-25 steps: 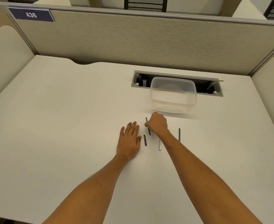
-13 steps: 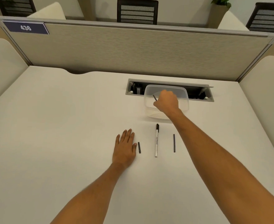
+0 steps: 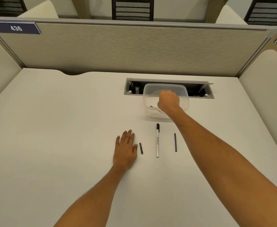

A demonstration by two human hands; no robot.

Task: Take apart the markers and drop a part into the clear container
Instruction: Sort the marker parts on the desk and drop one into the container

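Observation:
My right hand (image 3: 168, 101) hovers over the clear container (image 3: 186, 93), its fingers curled under and out of sight. A thin dark marker part (image 3: 151, 106) shows low inside the container, just below and left of that hand. My left hand (image 3: 125, 150) lies flat on the desk, fingers straight. Three pieces lie on the desk between my arms. Nearest my left thumb is a short black cap (image 3: 141, 148). A white marker barrel with a black tip (image 3: 157, 141) lies in the middle, and a thin dark rod (image 3: 175, 142) lies to its right.
The white desk (image 3: 60, 128) has an open cable tray (image 3: 198, 90) right behind the container. A grey partition (image 3: 134, 46) closes the far edge, with padded side panels left and right. Chairs stand beyond the partition.
My right hand picked a thin dark part off the desk and carried it up over the container. The part now sits lower, inside the container. My left hand stayed flat.

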